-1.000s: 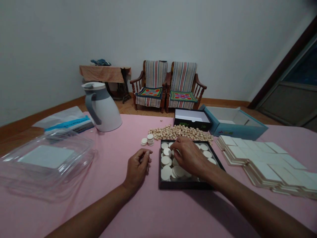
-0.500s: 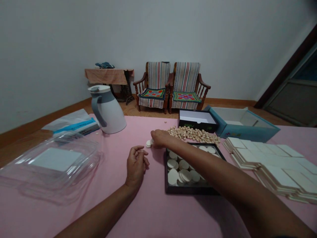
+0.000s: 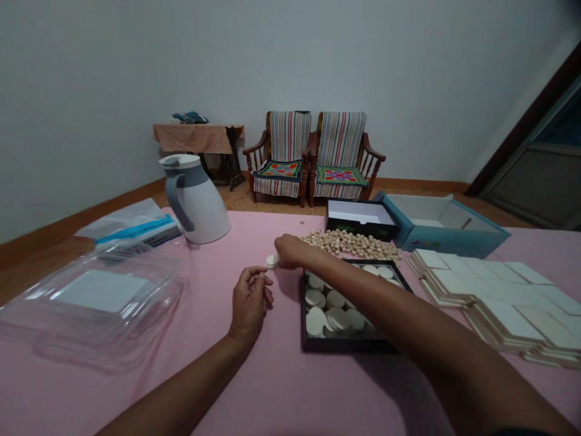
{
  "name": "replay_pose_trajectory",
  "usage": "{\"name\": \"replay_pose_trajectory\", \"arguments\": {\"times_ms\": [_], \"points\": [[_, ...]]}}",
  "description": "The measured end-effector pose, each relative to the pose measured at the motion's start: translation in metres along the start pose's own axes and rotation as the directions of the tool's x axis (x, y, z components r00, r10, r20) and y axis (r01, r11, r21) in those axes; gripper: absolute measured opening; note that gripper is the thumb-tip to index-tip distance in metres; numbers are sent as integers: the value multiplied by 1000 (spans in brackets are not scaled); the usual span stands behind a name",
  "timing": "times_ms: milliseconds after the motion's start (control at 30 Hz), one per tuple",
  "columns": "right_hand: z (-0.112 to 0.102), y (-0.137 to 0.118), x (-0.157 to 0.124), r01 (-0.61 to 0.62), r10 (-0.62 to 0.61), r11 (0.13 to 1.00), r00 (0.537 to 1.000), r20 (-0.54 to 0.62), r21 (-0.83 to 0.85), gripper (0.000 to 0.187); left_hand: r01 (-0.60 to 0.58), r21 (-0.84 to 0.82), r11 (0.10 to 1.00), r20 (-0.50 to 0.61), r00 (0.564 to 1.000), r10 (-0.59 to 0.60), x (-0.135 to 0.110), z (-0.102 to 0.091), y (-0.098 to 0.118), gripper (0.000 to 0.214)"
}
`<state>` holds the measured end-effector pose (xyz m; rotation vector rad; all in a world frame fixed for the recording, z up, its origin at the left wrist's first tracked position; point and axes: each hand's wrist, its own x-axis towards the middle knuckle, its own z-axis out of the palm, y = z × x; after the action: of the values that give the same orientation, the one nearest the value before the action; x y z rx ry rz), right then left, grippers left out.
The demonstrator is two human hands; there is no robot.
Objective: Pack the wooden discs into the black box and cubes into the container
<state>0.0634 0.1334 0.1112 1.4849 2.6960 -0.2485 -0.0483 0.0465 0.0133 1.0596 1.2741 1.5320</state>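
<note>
The discs (image 3: 336, 299) are round, flat and off-white, with plain pale faces, and many lie overlapped inside the black tray (image 3: 345, 346). A small pile (image 3: 272, 260) of similar discs stands left of the tray's far corner. There the right hand (image 3: 288, 251) bends its fingers; whether it grips one, I cannot tell. The left hand (image 3: 249, 297), left of the tray, is half open, loosely curled and empty.

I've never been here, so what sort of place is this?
Probably a living room in a home, judging by two wooden armchairs, a cloth-covered side table and a jug.
</note>
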Motion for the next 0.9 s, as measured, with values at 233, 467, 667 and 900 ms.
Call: {"name": "replay_pose_trajectory", "arguments": {"times_ms": [233,467,667,900], "points": [[-67,53,-83,-66,64,994,997,-32,-92,28,-11,10,1000,1,1000,11,-1,5,2,24],[-51,111,-156,-271,282,955,955,88,-123,23,-9,-3,1000,20,1000,9,0,6,-1,23],[-12,142,-164,-297,298,951,955,-3,-84,27,-14,-9,1000,30,999,14,-1,7,-2,22],[-3,152,-164,-330,325,940,943,-66,-83,29,0,13,1000,21,1000,0,-2,9,1,22]]}}
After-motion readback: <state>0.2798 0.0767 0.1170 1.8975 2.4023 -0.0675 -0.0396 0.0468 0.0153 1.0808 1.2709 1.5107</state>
